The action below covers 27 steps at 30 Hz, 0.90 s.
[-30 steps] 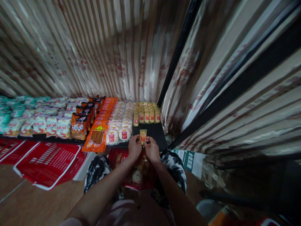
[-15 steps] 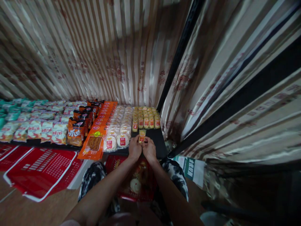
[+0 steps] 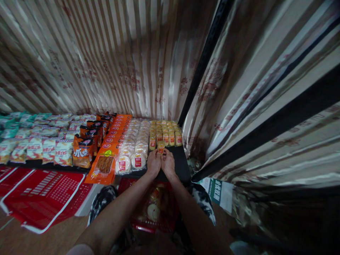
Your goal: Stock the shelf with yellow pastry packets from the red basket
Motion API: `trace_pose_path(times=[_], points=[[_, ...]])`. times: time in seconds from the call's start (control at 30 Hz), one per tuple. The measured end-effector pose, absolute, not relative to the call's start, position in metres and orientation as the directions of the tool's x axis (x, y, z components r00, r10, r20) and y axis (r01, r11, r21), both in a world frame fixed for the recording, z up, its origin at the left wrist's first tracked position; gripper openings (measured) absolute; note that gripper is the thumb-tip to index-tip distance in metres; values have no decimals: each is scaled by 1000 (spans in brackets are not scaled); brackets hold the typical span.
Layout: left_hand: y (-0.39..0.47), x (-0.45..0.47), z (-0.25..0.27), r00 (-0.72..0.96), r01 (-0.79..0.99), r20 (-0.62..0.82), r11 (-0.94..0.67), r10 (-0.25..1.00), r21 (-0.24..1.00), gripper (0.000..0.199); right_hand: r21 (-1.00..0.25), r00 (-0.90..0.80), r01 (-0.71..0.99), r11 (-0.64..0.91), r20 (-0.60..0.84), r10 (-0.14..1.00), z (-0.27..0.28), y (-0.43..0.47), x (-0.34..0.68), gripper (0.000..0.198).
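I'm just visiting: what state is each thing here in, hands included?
Left hand: closed on the small yellow packet.
Right hand: closed on it too.
Small yellow packet: upright, held by both hands.
Yellow packets: lined up in rows.
White round packs: lined up in two rows.
Orange packs: overlapping in a row.
Red basket between the knees: loaded, contents dim.
Striped sheeting: creased.
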<state>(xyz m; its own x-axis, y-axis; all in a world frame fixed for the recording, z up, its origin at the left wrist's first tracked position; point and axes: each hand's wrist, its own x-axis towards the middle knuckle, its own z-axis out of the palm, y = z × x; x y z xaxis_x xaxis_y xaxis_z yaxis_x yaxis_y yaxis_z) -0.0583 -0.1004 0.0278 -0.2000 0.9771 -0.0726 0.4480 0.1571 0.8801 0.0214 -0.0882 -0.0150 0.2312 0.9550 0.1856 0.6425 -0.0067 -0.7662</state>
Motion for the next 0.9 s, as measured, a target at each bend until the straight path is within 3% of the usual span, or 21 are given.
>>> trace_pose_path(times=[0.6,0.9], points=[[-86,-55,30,-141,489,-27,93,990,867,43,-778,237,624,-76,95,967,-14,-68,17,49],[-87,-57,29,-112,423,-41,85,993,902,39,-804,224,595,2,169,960,-12,-70,13,50]])
